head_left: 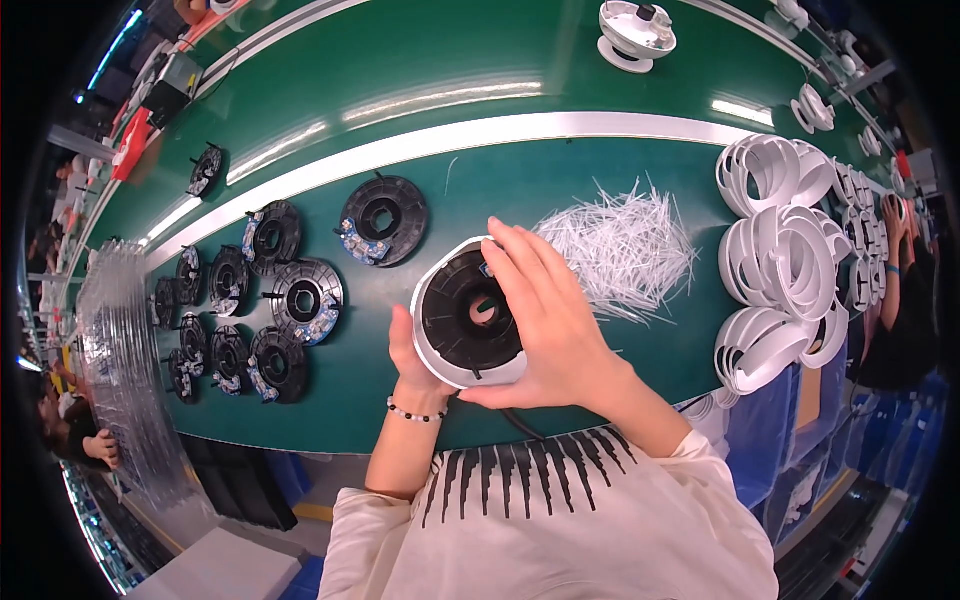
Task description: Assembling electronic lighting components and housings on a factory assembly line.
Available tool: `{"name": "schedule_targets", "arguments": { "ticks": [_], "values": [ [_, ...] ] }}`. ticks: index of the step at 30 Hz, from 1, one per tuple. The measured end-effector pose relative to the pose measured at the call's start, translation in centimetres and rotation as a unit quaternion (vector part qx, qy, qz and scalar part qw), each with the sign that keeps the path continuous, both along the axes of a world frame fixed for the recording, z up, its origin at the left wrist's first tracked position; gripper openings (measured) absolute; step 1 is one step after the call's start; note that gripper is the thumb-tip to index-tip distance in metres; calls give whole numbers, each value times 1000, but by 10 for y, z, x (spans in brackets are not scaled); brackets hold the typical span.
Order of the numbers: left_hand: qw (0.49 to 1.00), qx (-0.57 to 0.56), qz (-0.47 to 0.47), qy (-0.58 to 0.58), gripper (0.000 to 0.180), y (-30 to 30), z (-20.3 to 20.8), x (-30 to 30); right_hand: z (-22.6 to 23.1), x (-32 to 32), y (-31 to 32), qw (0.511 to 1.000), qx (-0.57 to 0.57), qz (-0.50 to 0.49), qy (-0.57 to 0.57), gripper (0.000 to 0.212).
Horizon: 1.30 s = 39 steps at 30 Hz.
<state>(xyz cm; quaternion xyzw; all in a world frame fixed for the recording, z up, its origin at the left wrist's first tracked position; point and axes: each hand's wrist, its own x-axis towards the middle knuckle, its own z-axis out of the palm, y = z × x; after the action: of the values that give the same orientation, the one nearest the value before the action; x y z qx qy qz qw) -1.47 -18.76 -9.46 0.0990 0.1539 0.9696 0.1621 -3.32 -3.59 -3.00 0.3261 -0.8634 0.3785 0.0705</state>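
Close in front of me I hold a white ring-shaped housing [428, 358] with a round black plastic disc [450, 335] seated inside it. The disc has a hole at its centre, and skin shows through it. My left hand [418, 368] cups the housing from the left and below; most of its fingers are hidden underneath. From the right, my right hand [560, 330] wraps the housing, its fingers lying over the upper edge and its thumb along the lower edge. A small blue piece on the disc shows beside the right fingertips.
Several black discs with blue circuit boards [308, 302] lie at the left. A pile of thin white strips [625, 250] spreads right of my hands. Stacked white rings [785, 262] stand farther right. A white round assembly [637, 35] sits beyond the pale strip. Clear plastic sheeting [125, 350] hangs at the left.
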Motion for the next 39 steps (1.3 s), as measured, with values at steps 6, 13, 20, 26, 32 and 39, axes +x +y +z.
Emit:
{"name": "schedule_targets", "arguments": {
  "ticks": [6,13,20,26,32,39],
  "values": [
    [991,-86,60,-81,65,19,13,1,-21,4,3,996,-60,-59,21,107],
    [965,-129,127,-190,61,41,21,0,-32,-4,21,990,-128,-39,41,101],
    [946,-63,-72,-311,58,33,50,-29,-27,-12,46,977,-183,32,100,44],
    [943,-7,-173,-283,66,36,38,-20,-14,-7,53,970,-207,9,127,32],
    [957,-94,-84,-262,60,41,50,-16,-8,4,51,957,-228,-15,178,26],
    [997,-63,-54,11,62,19,78,-7,9,25,59,932,-136,49,331,16]
  ]
}}
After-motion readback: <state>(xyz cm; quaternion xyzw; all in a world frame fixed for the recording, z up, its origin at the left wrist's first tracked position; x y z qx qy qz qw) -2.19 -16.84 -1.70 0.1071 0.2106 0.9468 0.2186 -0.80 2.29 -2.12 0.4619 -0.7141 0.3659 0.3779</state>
